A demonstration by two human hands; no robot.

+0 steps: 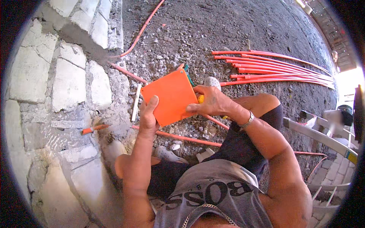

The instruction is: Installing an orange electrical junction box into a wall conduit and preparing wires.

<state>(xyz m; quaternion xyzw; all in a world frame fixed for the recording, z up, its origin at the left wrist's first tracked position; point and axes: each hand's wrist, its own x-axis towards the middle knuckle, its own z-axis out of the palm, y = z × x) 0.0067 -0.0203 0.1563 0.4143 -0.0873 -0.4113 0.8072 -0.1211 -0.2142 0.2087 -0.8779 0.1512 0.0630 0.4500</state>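
Note:
An orange square electrical box cover (170, 97) is held between my hands above the gravel, its flat face up and screws showing at corners. My left hand (149, 112) grips its lower left edge with the thumb on the face. The right hand (213, 100) closes on the right edge, thumb pressed on the face near the lower right corner. Something small and yellow (200, 99) shows by the right hand's fingers; its kind is mostly hidden. A green strand (189, 79) sticks out behind the cover's upper right edge. The cover's underside is out of sight.
Several orange conduit pipes (273, 68) lie on the gravel at the right. Another orange pipe (178, 138) crosses below my hands. A block wall (70, 81) rises at the left, with a white strip (135, 102) beside it. A metal ladder (323, 138) lies at the right.

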